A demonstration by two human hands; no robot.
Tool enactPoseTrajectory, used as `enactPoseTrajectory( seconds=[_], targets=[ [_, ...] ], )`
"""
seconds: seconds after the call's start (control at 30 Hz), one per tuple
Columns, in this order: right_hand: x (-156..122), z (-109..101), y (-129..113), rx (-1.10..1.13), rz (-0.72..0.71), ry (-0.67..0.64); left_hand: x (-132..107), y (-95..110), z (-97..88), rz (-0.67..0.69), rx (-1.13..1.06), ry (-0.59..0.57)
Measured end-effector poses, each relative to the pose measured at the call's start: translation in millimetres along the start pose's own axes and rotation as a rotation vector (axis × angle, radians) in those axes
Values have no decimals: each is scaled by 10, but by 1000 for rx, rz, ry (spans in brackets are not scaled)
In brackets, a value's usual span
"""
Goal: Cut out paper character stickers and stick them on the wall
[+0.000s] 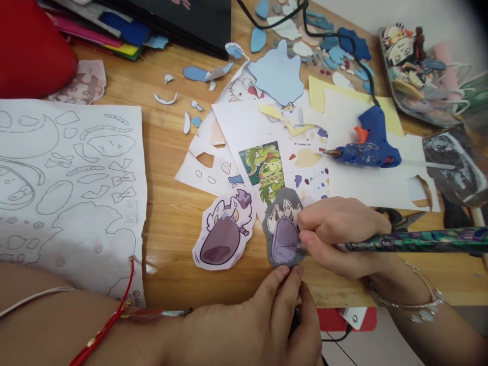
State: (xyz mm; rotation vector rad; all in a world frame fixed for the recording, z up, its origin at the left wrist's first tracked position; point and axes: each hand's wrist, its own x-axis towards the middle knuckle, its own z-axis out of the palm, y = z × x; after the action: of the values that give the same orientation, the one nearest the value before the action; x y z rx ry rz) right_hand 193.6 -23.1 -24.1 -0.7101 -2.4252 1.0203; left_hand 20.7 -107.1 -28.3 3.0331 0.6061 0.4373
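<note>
A small grey-backed character cutout [285, 239] with a cream face and purple mouth lies on the wooden table. My left hand [280, 315] presses its fingertips on the cutout's lower edge; the hand hides what is under the palm. My right hand [339, 229] is closed around a pen-like tool [415, 240] with a patterned green and purple barrel. Its working tip is hidden by the fingers, which are at the cutout's right side. To the left lies a printed paper picture [224, 231] of a similar big-mouthed character.
A blue glue gun [368, 142] rests on white paper, its black cord [353, 43] running back. Scissors [404, 221] lie behind my right hand. A pattern sheet [72, 203] covers the left. Blue scraps [276, 71] lie at the back, beside a tray [392, 96] of small pieces.
</note>
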Motion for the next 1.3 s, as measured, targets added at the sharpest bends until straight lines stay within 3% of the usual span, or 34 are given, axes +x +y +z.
enactPoseTrajectory(
  seconds=[0.3,0.53,0.73,1.3],
  targets=[
    [1,-2,21,-5,-30,25,-15,-6,7,-28,-11,21],
    [46,-16,-12,-74,-44,-79,-2,-15,0,3,-18,23],
    [42,18,-16,-75,-67,-15,-16,-21,11,55,-45,-25],
    [42,-11,-12,-76,-60,-61,2,-28,-6,55,-49,-21]
  ],
)
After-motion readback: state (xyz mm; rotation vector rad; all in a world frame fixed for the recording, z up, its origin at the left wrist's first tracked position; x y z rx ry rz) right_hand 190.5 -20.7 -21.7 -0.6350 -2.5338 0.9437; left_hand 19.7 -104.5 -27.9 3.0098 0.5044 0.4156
